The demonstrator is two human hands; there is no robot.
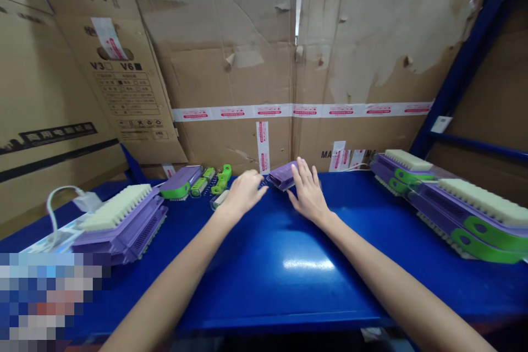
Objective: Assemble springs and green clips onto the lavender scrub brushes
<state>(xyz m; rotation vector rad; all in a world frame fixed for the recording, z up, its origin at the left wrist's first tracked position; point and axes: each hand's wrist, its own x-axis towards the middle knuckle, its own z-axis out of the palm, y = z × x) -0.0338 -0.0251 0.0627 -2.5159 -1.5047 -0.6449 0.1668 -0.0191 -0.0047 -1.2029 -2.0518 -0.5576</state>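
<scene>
My left hand [246, 191] is over the back middle of the blue table, its fingers curled together. Whatever they may hold is hidden; small dark bits lie just beyond the fingertips. To its right, a hollow purple plastic housing [281, 175] lies tilted on the table. My right hand [307, 190] is against the right end of that housing, fingers stretched and spread, thumb apart. Left of my left hand are a bright green plastic part [223, 177], several small green-and-clear pieces [199, 186] and a purple housing with a green end [180, 182].
Purple-and-green brush-like units with cream pads [470, 214] are stacked at the right. More purple units [124, 223] are piled at the left, beside a white plug with a cable [87, 201]. Cardboard sheets [231, 66] wall the back of the blue table [264, 286].
</scene>
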